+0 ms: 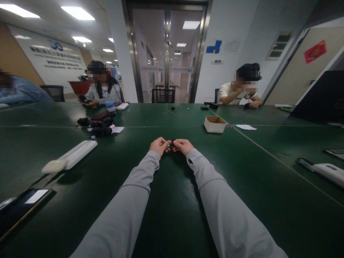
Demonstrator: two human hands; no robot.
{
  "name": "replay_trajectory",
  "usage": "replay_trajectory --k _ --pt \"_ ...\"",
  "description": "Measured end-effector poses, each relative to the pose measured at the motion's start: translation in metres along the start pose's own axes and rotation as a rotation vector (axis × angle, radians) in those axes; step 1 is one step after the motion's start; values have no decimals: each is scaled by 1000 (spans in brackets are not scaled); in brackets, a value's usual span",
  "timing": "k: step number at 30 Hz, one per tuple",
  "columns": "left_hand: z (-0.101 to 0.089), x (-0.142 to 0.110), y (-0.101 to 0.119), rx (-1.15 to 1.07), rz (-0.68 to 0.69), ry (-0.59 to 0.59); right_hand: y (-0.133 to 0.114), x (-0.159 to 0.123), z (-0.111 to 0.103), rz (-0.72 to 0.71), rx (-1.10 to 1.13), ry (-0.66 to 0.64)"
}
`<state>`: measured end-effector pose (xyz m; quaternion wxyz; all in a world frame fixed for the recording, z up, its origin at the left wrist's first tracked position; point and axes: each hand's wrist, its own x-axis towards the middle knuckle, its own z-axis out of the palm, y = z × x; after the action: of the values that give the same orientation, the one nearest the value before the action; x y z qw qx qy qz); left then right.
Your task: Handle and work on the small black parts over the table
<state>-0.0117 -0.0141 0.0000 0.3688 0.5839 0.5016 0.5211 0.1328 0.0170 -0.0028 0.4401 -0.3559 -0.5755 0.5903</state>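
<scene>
Both my arms reach forward over a dark green table [172, 200]. Thumb and fingers of my left hand [159, 145] are pinched at the left end of a small dark object [172, 143]. My right hand [184, 146] pinches the same object from the right, so it sits between the two sets of fingertips. It is too small and too covered by the fingers to name; a light, shiny bit shows near the left fingertips. The hands are close together, just above or on the tabletop.
An open white box [215, 127] stands to the right beyond my hands, near a sheet of paper [245, 127]. Left are black gear [98, 126], a water bottle [109, 103], a long white device [80, 154] and a phone [24, 208]. Several people sit across the table.
</scene>
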Motion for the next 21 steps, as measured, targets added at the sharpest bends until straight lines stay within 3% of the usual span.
replay_trajectory --k 4,9,15,21 --pt "0 2 -6 -47 90 3 2 1 -1 -6 -3 -2" --pt "-1 3 -11 107 168 69 4 3 -3 -15 8 -12" --pt "-2 2 -12 98 230 7 7 4 -5 -22 44 53" --pt "-1 5 -14 1 152 14 5 3 -1 13 47 99"
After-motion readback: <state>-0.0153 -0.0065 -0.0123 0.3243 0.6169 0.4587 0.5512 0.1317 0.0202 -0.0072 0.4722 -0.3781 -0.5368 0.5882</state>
